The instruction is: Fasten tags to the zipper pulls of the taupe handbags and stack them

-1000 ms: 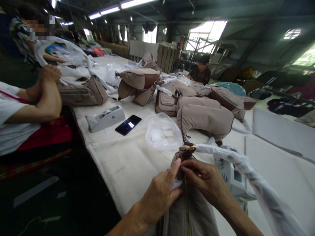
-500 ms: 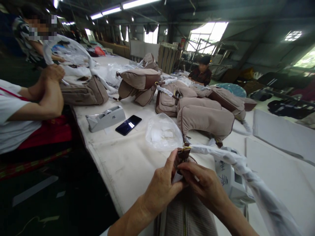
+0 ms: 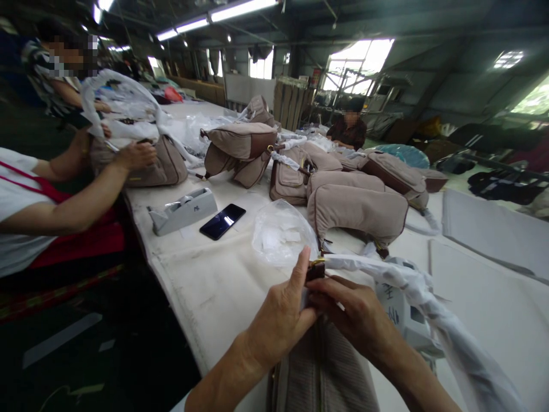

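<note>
A taupe fabric handbag with a zipper along its top lies in front of me, pointing away. At its far end is a brown leather tab with a gold-coloured ring, from which a strap wrapped in white runs right. My left hand holds the bag's end from the left, its index finger pointing up beside the tab and its thumb across below. My right hand pinches the tab's lower part from the right, fingers bent; the fingertips partly hide what lies between them.
A clear plastic bag with white slips, a phone and a grey tape dispenser lie ahead-left on the table. Another dispenser stands right, under the strap. Several taupe handbags are piled beyond. A co-worker sits left.
My left index finger has straightened upward, and my right fingers have moved in over the tab, covering its lower part. The left co-worker's hands have parted and come down onto their bag.
</note>
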Demonstrator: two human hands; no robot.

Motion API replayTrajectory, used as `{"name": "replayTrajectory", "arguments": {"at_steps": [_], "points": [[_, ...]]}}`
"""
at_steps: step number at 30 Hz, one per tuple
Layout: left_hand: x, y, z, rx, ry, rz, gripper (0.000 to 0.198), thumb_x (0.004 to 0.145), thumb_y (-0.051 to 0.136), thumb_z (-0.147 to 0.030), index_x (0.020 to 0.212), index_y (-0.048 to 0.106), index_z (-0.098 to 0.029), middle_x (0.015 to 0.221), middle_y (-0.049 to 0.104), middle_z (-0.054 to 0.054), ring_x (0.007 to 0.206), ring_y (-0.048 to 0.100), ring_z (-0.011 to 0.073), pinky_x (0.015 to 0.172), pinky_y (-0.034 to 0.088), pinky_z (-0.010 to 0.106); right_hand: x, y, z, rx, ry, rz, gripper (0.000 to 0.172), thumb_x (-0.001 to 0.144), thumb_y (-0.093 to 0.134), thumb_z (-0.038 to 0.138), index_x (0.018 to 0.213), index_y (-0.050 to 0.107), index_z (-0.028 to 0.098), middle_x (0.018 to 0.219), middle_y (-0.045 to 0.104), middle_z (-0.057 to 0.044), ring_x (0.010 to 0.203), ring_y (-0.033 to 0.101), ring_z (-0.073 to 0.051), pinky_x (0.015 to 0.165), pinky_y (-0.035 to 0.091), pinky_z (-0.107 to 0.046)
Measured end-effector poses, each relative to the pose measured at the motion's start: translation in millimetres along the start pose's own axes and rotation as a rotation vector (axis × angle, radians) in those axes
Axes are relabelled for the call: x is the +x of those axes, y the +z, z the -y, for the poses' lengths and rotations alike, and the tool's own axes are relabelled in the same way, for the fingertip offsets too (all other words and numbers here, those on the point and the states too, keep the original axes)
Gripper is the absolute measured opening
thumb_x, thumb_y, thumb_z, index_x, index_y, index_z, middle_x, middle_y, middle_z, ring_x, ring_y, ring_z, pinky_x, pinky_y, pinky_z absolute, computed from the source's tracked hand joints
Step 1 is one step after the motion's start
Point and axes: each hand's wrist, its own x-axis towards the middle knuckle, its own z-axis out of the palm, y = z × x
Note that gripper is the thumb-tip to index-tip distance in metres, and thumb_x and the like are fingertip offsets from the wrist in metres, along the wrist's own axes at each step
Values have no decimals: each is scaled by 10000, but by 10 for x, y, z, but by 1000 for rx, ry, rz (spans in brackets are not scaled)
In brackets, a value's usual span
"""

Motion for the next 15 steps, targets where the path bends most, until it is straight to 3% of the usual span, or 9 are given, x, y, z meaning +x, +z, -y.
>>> {"name": "replayTrajectory", "arguments": {"at_steps": [3,6,8,11,15], "points": [[-18,-27,-32,-63,-104,-110,833,671,665,-129,1402,266,-174,830,661,-7,751,615,168,756,480,271,27,-21,-32,18,4,-28,143,887,505,173,891,644,205,814,651,-20,714,614,-136,633,455,-216],[-105,-10,6,-146,-205,-157,354,727,680,-247,1052,563,-171,777,641,-8,719,590,150,697,468,238,6,32,-40,39,-1,-72,129,891,504,175,905,628,203,804,630,-18,712,601,-131,629,451,-214],[-157,2,40,-191,-242,-134,144,808,604,-305,852,611,-168,746,628,-2,702,574,146,658,455,229,-16,92,-30,17,-34,-159,144,894,489,160,936,621,198,870,616,-42,777,602,-139,663,463,-220],[-184,-2,67,-267,-245,-144,187,852,553,-336,864,623,-163,783,637,10,742,576,156,686,453,238,-30,176,-10,-31,-100,-280,164,896,464,129,940,613,183,953,603,-77,862,599,-156,728,476,-242],[-159,-7,96,-415,-294,-171,183,836,582,-322,841,627,-145,759,630,12,748,572,160,705,452,247,-3,235,-21,45,-97,-225,142,892,478,137,908,609,189,878,633,-54,829,606,-158,738,481,-254]]}}
